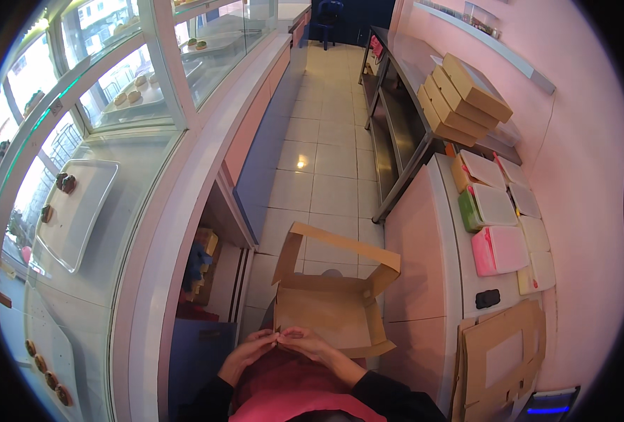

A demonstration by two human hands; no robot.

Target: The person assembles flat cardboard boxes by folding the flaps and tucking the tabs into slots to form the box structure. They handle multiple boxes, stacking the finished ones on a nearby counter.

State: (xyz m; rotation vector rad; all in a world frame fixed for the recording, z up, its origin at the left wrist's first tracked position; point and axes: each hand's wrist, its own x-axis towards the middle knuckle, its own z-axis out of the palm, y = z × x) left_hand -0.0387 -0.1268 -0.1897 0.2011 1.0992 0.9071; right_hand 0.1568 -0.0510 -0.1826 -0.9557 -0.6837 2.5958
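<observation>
Pinching the near left corner of an open cardboard box (326, 313), the left hand (257, 344) and right hand (305, 342) almost meet as I watch remotely, their fingers closed on the board. I see the box just in front of the red apron (294, 383), its lid (343, 245) raised at the far edge (floor tiles (319, 148) show through the lid's opening). To the right, the cabinet (459, 264) carries flat cardboard pieces (502, 352) at its near edge, a small black object (488, 299) just beyond, then lidded containers (500, 251) toward its far edge. Past those, brown boxes (463, 98) stand stacked at the near end of the steel table (414, 42). To my left, a display-case tray (79, 225) bears dark pastries (65, 183).
</observation>
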